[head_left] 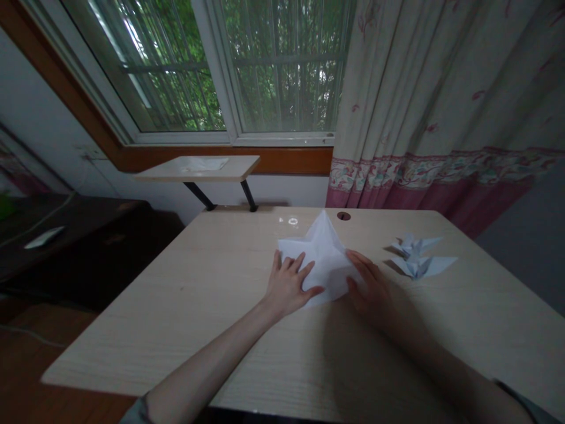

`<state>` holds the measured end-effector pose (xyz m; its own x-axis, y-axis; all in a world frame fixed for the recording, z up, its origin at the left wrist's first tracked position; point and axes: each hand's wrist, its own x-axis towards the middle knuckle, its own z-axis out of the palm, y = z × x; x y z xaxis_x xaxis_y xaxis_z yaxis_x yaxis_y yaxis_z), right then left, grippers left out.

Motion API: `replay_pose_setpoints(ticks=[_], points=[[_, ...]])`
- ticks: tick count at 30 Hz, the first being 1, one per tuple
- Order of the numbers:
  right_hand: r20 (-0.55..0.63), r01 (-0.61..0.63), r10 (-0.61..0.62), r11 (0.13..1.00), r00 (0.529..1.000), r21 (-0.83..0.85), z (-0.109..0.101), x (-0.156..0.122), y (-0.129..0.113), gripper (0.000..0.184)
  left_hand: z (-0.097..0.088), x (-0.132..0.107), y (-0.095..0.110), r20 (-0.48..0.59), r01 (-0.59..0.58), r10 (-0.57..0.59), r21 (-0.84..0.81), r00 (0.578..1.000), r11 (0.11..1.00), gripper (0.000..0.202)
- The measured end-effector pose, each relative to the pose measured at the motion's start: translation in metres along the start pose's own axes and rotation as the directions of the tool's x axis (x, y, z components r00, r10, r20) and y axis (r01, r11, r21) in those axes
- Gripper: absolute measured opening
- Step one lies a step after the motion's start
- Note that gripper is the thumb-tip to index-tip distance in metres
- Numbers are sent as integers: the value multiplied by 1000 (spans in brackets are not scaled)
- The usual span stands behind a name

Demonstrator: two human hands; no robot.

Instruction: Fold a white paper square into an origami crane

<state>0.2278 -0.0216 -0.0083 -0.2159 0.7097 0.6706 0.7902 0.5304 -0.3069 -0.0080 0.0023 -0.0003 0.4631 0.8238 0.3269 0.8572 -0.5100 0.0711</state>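
1. Our left hand point(289, 284) lies open, its fingers point(296, 266) spread flat on the folded white paper form point(322, 253).
2. Our right hand point(368, 288) rests on the form's right edge; in this shadow, we cannot tell whether it pinches.
3. The form sits on the pale wood-grain table point(176, 306), with two white paper cranes point(417, 256) just right of it.
4. Even pressure from both hands would best keep the paper from sliding.

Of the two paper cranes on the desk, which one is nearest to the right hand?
The crane closer to the person is nearest the right hand; the other crane lies beyond it, farther from the hand.
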Motion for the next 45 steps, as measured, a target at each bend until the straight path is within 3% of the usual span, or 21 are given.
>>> replay_pose_setpoints(ticks=[8, 14, 20, 26, 37, 42, 45], points=[[-66, 18, -12, 997, 998, 79, 3, 1, -1, 58, -2, 0, 0, -60, 6, -11, -91, 998, 996, 33], [-3, 103, -103, 990, 995, 96, 3, 0, -2, 64, 0, 2, -6, -85, 23, -34, -127, 996, 992, 25], [87, 246, -245, 969, 966, 8, 2, 0, 3, 70, 2, 3, -11, -97, 61, -73, -118, 993, 991, 31], [219, 282, -275, 959, 936, -1, 0, -1, 5, 67, 1, 5, -14, -79, 46, -53, -87, 995, 995, 45], [264, 315, -306, 949, 915, 8, -4, 2, 2, 64, 9, 6, -24, 20, 45, -44, -75, 999, 996, 56], [290, 310, -304, 950, 907, 24, -1, 0, 4, 61, 17, 6, -27, 44, 90, -83, -168, 996, 982, 52], [283, 322, -321, 946, 904, 43, 1, -1, 6, 60, 22, 9, -33, -44, 161, -182, -296, 982, 941, 40]])
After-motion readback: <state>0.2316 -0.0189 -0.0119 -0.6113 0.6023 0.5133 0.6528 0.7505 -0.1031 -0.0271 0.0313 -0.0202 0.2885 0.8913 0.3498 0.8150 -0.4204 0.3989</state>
